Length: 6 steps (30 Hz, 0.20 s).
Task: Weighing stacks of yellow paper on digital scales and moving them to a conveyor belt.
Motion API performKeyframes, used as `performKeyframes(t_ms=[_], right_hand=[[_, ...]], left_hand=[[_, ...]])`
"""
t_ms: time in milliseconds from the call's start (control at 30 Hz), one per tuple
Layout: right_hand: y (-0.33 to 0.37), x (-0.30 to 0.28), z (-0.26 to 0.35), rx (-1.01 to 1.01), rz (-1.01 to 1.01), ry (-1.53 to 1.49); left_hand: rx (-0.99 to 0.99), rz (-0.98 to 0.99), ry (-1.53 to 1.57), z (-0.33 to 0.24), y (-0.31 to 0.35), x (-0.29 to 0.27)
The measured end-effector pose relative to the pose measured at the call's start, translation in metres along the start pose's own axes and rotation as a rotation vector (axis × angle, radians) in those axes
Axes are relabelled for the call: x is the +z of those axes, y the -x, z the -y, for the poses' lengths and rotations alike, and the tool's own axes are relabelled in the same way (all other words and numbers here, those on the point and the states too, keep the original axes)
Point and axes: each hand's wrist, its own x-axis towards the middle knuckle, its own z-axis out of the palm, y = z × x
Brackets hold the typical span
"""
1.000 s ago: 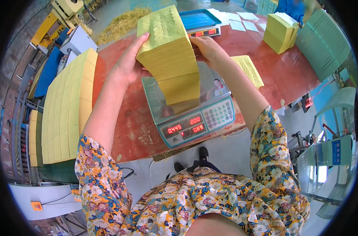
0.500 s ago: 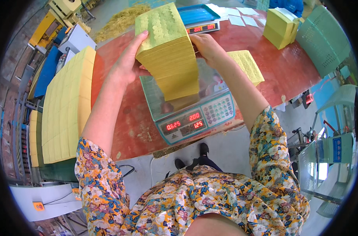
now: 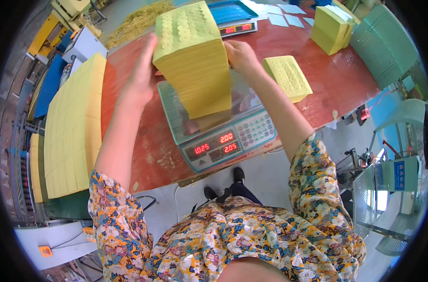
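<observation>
A tall stack of yellow embossed paper sheets point(image 3: 197, 61) stands on the tray of a digital scale point(image 3: 169, 105), leaning slightly at its upper part. My left hand point(image 3: 141, 75) is upright along the stack's left side, fingers stretched and slightly blurred; whether it touches the paper cannot be made out. My right hand point(image 3: 240, 55) is at the stack's right side, its fingers bent and partly hidden against the paper. Red digits glow on the scale's display panel point(image 3: 216, 144). Beside my right forearm lies a shorter yellow paper stack point(image 3: 287, 77).
The red table point(image 3: 145, 162) carries a second scale with a blue tray point(image 3: 228, 11), white paper slips point(image 3: 276, 19) and another yellow stack point(image 3: 331, 29). A long row of yellow paper point(image 3: 75, 127) lines the left. A green chair point(image 3: 385, 44) stands at the far right.
My left fingers have moved off the top edge of the stack to its left side. The red digits on the near scale have changed. The whole view has shifted slightly.
</observation>
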Motion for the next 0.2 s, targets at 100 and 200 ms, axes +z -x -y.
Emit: performKeyframes(t_ms=[100, 200], right_hand=[[0.003, 0.000, -0.024, 0.006, 0.033, -0.242], [0.007, 0.001, -0.035, 0.035, 0.030, -0.587]], left_hand=[[0.111, -0.011, 0.087, 0.025, -0.005, 0.009], [0.205, -0.114, 0.084, 0.027, 0.003, 0.041]])
